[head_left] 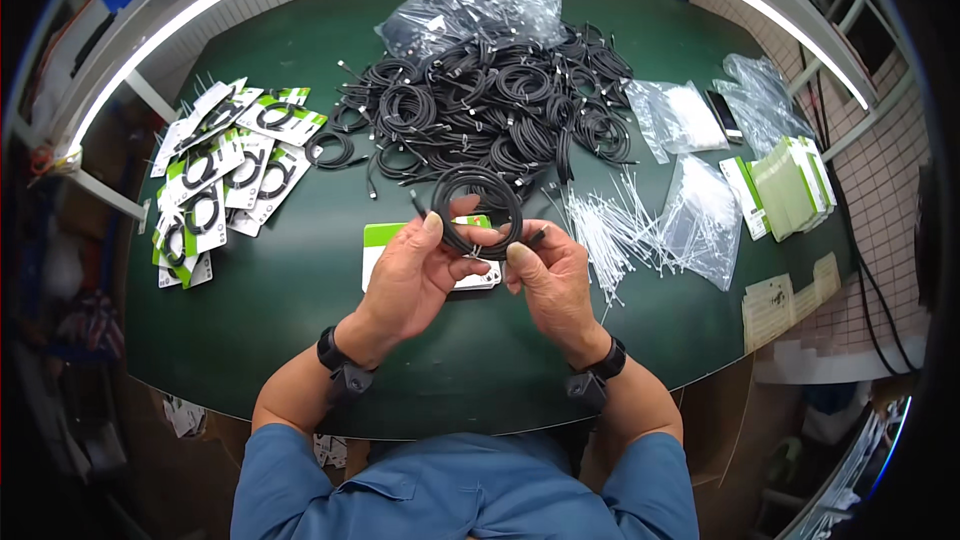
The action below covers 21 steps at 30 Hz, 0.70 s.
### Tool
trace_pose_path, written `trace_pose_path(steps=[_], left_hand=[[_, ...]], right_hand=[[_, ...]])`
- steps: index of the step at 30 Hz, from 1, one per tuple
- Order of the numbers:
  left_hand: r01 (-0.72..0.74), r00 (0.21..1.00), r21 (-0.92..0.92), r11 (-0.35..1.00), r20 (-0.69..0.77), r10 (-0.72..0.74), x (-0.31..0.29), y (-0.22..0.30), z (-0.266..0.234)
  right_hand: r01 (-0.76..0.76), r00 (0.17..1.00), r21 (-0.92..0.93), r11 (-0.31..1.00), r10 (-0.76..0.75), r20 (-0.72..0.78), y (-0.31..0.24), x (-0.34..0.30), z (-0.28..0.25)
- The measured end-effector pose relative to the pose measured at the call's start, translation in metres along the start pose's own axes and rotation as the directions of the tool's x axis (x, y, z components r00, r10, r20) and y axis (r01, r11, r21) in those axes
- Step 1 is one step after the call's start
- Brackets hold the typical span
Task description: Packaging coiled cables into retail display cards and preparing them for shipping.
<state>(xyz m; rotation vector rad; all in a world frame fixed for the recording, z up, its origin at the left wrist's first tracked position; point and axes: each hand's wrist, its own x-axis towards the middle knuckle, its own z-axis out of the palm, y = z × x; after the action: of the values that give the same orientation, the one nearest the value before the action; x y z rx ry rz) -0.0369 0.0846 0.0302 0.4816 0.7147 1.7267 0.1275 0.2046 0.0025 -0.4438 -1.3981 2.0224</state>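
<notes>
Between my two hands I hold a coiled black cable [437,202] upright, its loops lifted over the near middle of the table. My left hand [412,265] grips the coil's left side, with one cable end sticking up near the thumb. On the other side my right hand [550,275] pinches the lower right of the coil, and a black connector [537,238] pokes out by its fingers. Below the hands, a white and green card [380,236] lies on the table, partly hidden by them.
A heap of coiled black cables [490,105] fills the far middle, with a clear plastic bag [475,5] on top. Carded cables [205,180] pile up at left. White zip ties [605,230], bags of ties [703,215], stacked green cards [790,185] and a phone [722,115] lie at right.
</notes>
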Motion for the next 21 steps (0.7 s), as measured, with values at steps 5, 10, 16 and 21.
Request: trace_pose_path(steps=[5, 10, 16, 21], left_hand=[[0.001, 0.999, -0.137, 0.991, -0.037, -0.006, 0.0, -0.009, -0.011], [-0.003, 0.992, -0.233, 0.973, -0.121, -0.026, -0.002, -0.018, -0.015], [0.014, 0.987, -0.272, 0.962, -0.152, -0.057, -0.002, -0.018, -0.011], [0.001, 0.979, -0.285, 0.959, -0.195, -0.06, -0.002, -0.022, -0.009]], right_hand=[[-0.023, 0.999, 0.176, 0.984, 0.029, -0.031, 0.001, 0.003, -0.002], [-0.002, 0.999, 0.094, 0.996, 0.005, -0.034, -0.001, 0.003, 0.004], [-0.051, 0.995, 0.102, 0.993, 0.058, -0.075, 0.005, 0.005, 0.003], [-0.105, 0.991, 0.092, 0.99, 0.112, -0.071, 0.013, 0.005, 0.004]])
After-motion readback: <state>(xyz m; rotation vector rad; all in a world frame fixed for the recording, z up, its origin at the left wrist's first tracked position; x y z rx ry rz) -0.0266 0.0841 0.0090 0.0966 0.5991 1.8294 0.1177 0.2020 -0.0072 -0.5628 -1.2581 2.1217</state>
